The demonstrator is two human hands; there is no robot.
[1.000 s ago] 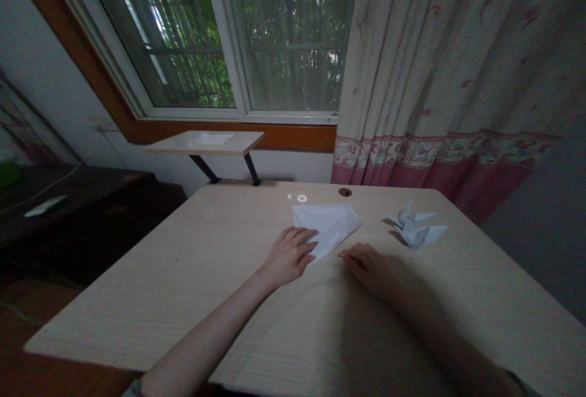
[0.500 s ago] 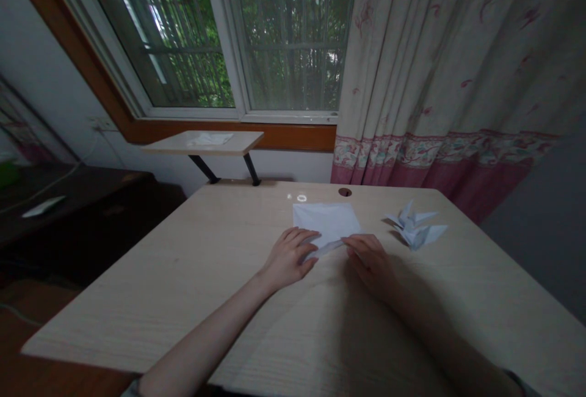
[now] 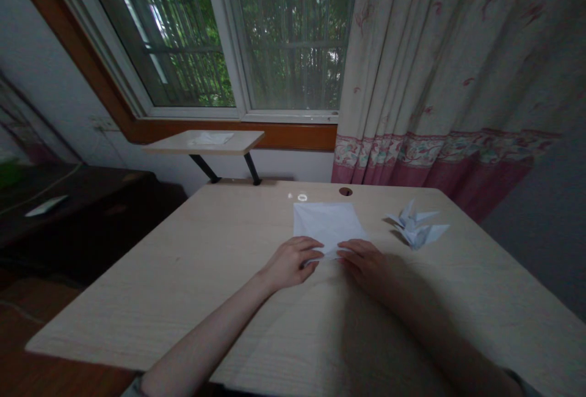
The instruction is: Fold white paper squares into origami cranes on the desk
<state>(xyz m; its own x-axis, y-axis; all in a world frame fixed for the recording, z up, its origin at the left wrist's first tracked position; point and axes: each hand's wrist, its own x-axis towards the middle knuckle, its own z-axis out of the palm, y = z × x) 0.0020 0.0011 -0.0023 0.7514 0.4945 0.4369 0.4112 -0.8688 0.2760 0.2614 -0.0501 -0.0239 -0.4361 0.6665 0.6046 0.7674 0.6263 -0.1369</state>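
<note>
A white sheet of paper (image 3: pixel 328 224) lies on the light wooden table (image 3: pixel 220 275), near its far middle. My left hand (image 3: pixel 291 260) rests on the sheet's near left corner with fingers curled and pressed down on it. My right hand (image 3: pixel 365 259) presses the near edge of the same sheet from the right, fingers together and flat on the paper. The two hands almost meet at the near edge. Two folded white paper cranes (image 3: pixel 417 226) sit to the right of the sheet, apart from both hands.
A small raised shelf (image 3: pixel 204 142) with a paper on it stands at the table's far left. A cable hole (image 3: pixel 345 191) is in the table's far edge. Behind are a window (image 3: pixel 220 36) and a patterned curtain (image 3: pixel 453 73). A dark cabinet (image 3: pixel 68 201) stands left.
The paper went from a pointed, triangular folded shape to a flat square sheet. My right hand moved left onto its near edge, and my left hand stayed on the near left corner.
</note>
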